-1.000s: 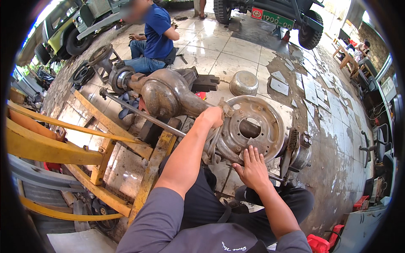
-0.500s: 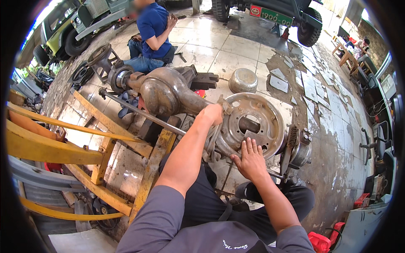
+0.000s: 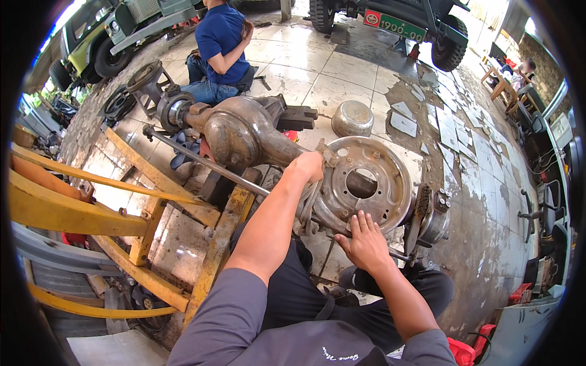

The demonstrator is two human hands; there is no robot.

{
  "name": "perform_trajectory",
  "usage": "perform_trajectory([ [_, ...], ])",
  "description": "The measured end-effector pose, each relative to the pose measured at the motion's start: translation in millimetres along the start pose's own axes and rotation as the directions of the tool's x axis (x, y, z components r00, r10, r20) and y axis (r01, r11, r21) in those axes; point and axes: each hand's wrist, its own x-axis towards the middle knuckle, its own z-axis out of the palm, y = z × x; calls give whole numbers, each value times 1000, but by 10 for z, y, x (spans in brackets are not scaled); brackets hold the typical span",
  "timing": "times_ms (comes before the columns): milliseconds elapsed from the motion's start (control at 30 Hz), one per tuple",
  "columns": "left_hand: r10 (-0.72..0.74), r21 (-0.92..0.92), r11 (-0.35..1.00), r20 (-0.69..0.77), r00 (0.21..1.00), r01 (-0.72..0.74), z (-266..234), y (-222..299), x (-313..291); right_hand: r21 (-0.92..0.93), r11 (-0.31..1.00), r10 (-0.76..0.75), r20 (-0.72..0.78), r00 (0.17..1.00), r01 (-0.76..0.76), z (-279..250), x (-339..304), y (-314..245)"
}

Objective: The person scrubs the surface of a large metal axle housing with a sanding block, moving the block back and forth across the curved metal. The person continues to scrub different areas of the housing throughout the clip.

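A round, brownish metal brake backing plate (image 3: 394,177) is propped in front of me, its face showing a large centre hole and several small holes. At its left edge my left hand (image 3: 309,167) is closed, fingers wrapped round the rim side; a grey, rag-like strip (image 3: 307,210) hangs below it. My right hand (image 3: 369,247) lies flat with fingers stretched on the lower part of the plate. Whether anything thin is under its palm is hidden. Behind the left hand stretches a rusty axle housing (image 3: 235,137) with a bulging round middle.
A yellow steel frame (image 3: 213,262) stands at left, with a long metal rod (image 3: 207,165) running above it. A metal bowl-like drum (image 3: 353,118) sits beyond the plate; a hub (image 3: 434,213) lies right. A person in a blue shirt (image 3: 221,39) kneels ahead. Broken tiles (image 3: 403,124) litter the floor.
My right hand has slid down the plate, toward me, uncovering the lower part of the centre hole. A flat greyish piece seen at its fingertips is now out of sight. My left hand stays put.
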Motion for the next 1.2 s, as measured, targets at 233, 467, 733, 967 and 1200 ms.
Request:
perform_trajectory([
  [233,39,-24,999,-43,998,-40,-5,27,-49,-55,997,-57,-124,991,50,143,75,75],
  [467,-22,7,1000,-1,1000,22,-90,187,-152,-41,999,-29,-165,986,23,123,104,149],
  [733,3,-9,1000,-22,1000,-3,-3,18,-24,-1,1000,-24,-49,999,24,61,-83,124],
  [967,28,-33,999,-77,997,-31,72,-38,23,-26,1000,-9,-114,993,6,134,-13,134],
  [1200,41,-34,999,-29,999,-42,1,43,-26,-31,999,-38,-216,976,32,199,79,209],
])
